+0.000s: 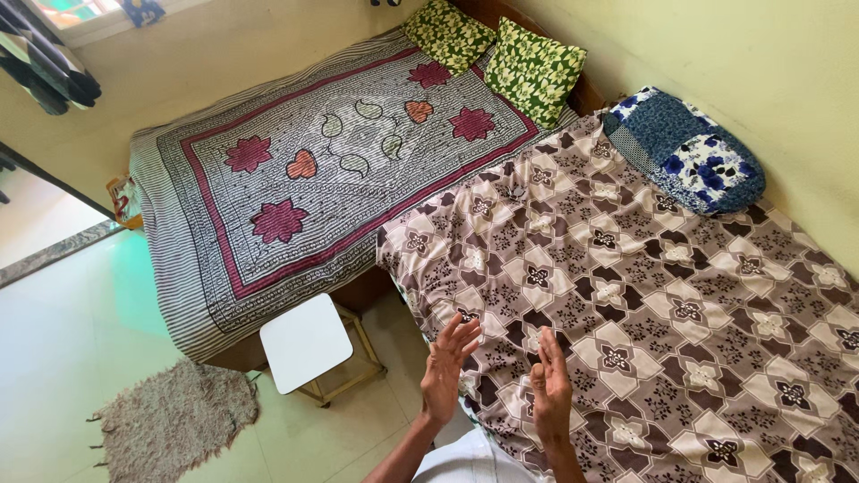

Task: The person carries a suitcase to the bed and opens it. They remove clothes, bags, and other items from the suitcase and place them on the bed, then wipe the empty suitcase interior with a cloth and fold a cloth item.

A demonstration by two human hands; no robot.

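Both hands hover empty, fingers spread, palms facing, the left hand [447,368] and right hand [550,386] just above the near edge of the brown patterned bedsheet [644,295]; a careless tug could likely rumple it; the white stool [306,342] stands near.

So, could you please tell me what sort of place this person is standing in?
Most likely a bedroom in a home. Two beds stand side by side, one under a brown patterned bedsheet and one under a striped bedspread with red flowers, with green leaf-print pillows at the head. Both hands are empty above the brown sheet.
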